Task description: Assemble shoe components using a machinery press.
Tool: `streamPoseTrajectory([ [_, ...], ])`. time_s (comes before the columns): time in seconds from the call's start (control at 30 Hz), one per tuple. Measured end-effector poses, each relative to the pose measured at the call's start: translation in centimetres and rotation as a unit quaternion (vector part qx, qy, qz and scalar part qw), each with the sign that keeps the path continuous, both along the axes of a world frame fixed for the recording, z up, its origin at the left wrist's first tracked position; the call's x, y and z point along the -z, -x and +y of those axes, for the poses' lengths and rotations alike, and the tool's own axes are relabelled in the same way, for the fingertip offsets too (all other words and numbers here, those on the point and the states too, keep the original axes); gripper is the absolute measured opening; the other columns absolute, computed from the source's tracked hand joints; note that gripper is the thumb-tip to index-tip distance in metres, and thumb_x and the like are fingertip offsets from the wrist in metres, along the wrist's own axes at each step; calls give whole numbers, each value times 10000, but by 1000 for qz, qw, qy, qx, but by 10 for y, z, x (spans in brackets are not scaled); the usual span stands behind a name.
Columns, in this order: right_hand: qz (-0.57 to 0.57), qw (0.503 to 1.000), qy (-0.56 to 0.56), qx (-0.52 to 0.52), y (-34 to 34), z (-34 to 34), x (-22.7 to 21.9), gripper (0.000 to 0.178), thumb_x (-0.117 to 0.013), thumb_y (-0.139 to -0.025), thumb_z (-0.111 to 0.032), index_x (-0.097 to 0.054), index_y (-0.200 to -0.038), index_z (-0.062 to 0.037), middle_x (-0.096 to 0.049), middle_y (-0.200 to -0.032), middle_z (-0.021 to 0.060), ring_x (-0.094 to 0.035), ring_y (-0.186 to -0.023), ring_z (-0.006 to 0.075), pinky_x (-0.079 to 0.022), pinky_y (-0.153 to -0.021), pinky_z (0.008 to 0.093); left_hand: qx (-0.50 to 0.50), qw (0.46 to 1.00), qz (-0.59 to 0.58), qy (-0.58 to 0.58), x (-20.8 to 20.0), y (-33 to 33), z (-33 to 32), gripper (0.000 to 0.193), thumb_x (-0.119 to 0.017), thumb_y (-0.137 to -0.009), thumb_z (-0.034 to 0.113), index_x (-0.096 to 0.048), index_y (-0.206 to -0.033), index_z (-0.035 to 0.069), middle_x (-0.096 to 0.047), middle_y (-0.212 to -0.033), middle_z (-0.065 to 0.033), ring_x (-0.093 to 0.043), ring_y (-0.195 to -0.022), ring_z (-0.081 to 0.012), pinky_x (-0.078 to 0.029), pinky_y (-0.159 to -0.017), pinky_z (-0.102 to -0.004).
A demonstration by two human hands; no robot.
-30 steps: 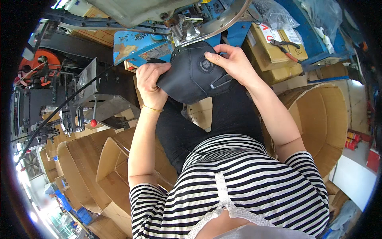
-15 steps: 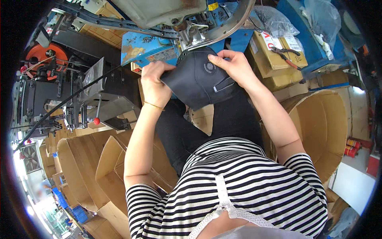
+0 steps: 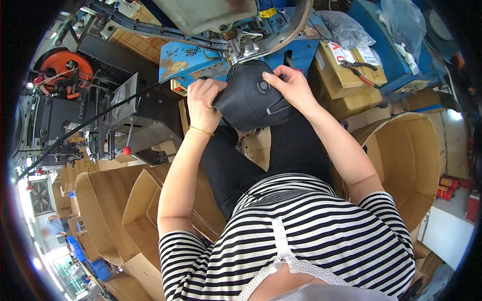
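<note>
A black shoe upper (image 3: 246,103), with stitched seams, a round embossed mark and a small light-edged tab, is stretched between my hands above my lap. My left hand (image 3: 203,100) has its fingers closed on the left edge of the piece. On the opposite side, my right hand (image 3: 293,88) pinches the upper edge, thumb on top beside the round mark. The far edge, with a row of small holes, meets the metal head (image 3: 243,50) of a blue machine (image 3: 193,62). Exactly how the edge sits under that head is hidden.
A curved metal rail (image 3: 288,37) arches over the machine. Pliers (image 3: 359,70) lie on a cardboard box (image 3: 346,80) at right. Large cardboard drums (image 3: 401,160) stand on both sides of me. At left is a dark machine with an orange wheel (image 3: 68,72) and a red-knobbed lever (image 3: 127,149).
My left hand has shifted slightly right and its fingers have curled further round the edge. The shoe upper has turned a little, its near edge rising. My right hand keeps its pinch.
</note>
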State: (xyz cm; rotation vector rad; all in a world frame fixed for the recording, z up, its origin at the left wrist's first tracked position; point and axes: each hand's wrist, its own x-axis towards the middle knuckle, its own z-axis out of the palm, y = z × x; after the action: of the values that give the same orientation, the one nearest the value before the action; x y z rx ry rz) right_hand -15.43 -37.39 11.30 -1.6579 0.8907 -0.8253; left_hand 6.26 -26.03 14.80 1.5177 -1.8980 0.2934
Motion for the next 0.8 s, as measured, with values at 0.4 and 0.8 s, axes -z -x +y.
streamPoseTrajectory([
  [0.4,-30,999,-18,12,-4,-1,-7,341,-740,-856,-355,-660,-828,-24,-589,-689,-39,-486,-647,25,-400,-585,211,-14,999,37,2,2,-2,-1,215,-655,-628,19,-657,-837,72,-654,-885,-33,-582,-858,-249,-400,-842,-354],
  [0.8,80,994,75,0,-13,0,-26,453,-740,-830,-435,-661,-782,8,-546,-643,13,-489,-618,75,-398,-560,262,-16,994,108,-12,18,-11,10,188,-702,-638,88,-676,-825,75,-663,-861,-31,-598,-851,-238,-406,-819,-341],
])
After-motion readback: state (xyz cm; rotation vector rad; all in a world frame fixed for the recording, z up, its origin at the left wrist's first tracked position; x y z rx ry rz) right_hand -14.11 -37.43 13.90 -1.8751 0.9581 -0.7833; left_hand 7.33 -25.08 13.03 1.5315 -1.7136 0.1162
